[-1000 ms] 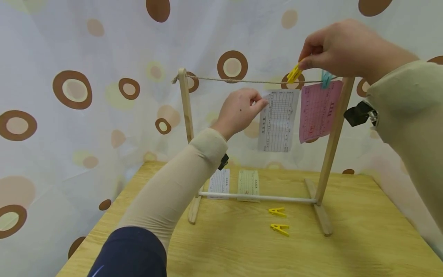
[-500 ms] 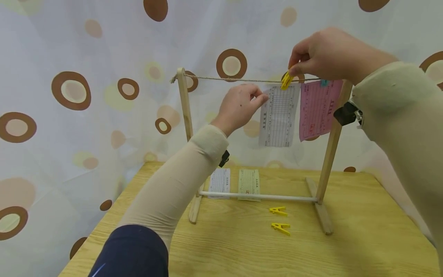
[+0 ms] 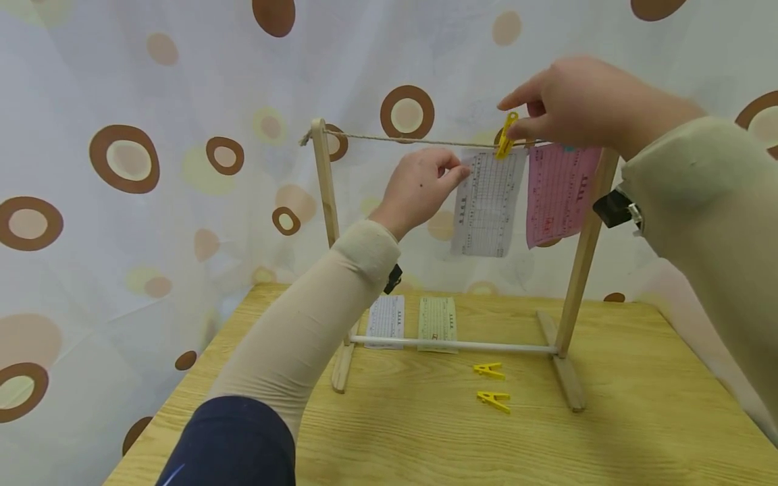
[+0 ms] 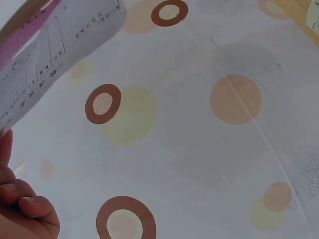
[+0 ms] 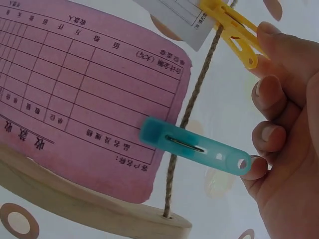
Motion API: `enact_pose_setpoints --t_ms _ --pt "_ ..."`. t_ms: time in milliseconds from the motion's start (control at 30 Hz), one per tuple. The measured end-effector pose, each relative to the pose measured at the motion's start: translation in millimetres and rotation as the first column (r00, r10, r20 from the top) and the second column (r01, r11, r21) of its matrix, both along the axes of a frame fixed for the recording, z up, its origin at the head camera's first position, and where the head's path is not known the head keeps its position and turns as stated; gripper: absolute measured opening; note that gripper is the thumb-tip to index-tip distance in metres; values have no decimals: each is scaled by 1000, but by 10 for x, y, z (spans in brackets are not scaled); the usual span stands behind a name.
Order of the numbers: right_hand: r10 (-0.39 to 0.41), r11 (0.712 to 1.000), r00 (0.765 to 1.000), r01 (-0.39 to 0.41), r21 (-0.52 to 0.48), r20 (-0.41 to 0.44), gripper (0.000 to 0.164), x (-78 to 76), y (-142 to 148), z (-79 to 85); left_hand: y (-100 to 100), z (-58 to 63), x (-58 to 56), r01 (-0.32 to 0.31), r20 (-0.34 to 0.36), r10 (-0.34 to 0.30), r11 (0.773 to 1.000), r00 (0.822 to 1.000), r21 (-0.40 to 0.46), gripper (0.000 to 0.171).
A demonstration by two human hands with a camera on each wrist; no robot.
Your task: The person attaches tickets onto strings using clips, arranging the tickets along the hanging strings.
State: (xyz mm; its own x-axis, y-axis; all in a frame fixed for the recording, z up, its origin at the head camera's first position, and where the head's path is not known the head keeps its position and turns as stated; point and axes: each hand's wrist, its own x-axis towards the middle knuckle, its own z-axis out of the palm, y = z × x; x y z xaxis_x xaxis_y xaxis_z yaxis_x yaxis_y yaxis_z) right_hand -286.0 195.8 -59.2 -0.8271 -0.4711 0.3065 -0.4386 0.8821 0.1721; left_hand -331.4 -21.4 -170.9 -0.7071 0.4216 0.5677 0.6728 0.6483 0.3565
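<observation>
A white receipt (image 3: 489, 209) hangs from the twine (image 3: 413, 140), its top edge gripped by a yellow clothespin (image 3: 506, 138). My left hand (image 3: 416, 189) pinches the receipt near its upper left corner; in the left wrist view a fingertip (image 4: 6, 144) meets the paper's edge. At the clothespin, my right hand (image 3: 583, 104) has its index finger lifted off, while the thumb (image 5: 274, 37) still touches one lever. To the right hangs a pink receipt (image 3: 559, 199), held on the twine by a teal clothespin (image 5: 194, 147) close beside my right fingers.
The twine spans a wooden frame with a left post (image 3: 325, 182), a right post (image 3: 582, 270) and a low white bar (image 3: 486, 347). Two yellow clothespins (image 3: 489, 370) lie in front of it. Behind the bar lie another white receipt (image 3: 385, 320) and a green receipt (image 3: 437, 320).
My right hand has brought the yellow clothespin down and left onto the twine and receipt, and its index finger has since come off. The left hand has stayed nearly still.
</observation>
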Motion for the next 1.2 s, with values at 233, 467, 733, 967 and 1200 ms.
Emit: enact_pose_setpoints --t_ms 233,467,733,967,1200 --pt "14 1000 999 -15 -15 -42 53 47 51 -78 6 -15 -3 7 25 -7 1000 1000 2 24" --pt "50 996 990 -59 -63 -135 51 181 108 -134 -22 -37 8 18 12 -18 1000 1000 -3 23" --pt "50 991 987 -69 -114 -155 49 300 173 -248 -124 -96 16 47 -10 -47 998 999 40 20" --pt "92 981 981 -119 -156 -170 44 345 226 -451 -212 -200 31 66 11 -67 996 998 54 20" --pt "93 973 985 -121 -196 -147 43 392 296 -705 -299 -319 56 90 38 -93 994 995 61 23"
